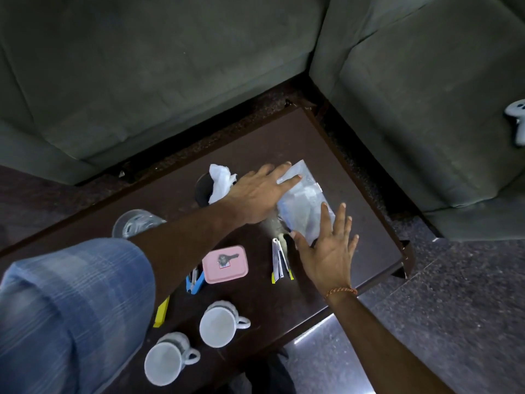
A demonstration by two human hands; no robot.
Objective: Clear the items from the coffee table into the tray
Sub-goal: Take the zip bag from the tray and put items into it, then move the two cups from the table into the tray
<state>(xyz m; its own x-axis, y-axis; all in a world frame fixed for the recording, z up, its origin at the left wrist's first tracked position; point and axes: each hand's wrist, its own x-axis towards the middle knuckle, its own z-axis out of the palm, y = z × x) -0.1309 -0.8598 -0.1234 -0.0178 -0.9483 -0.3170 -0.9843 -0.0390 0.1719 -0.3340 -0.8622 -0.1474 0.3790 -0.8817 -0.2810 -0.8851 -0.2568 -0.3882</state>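
A clear plastic bag with pale contents lies on the dark brown coffee table near its far right corner. My left hand rests flat on the bag's far left edge with its fingers spread. My right hand is open at the bag's near side, thumb touching the bag. Also on the table are a pink lidded box with a key on top, two white cups, a glass and a dark cup holding a white tissue. No tray is in view.
A white and yellow stapler lies just left of my right hand. A blue clip-like item and a yellow item lie by my left arm. Grey sofas border the table, one with a white controller.
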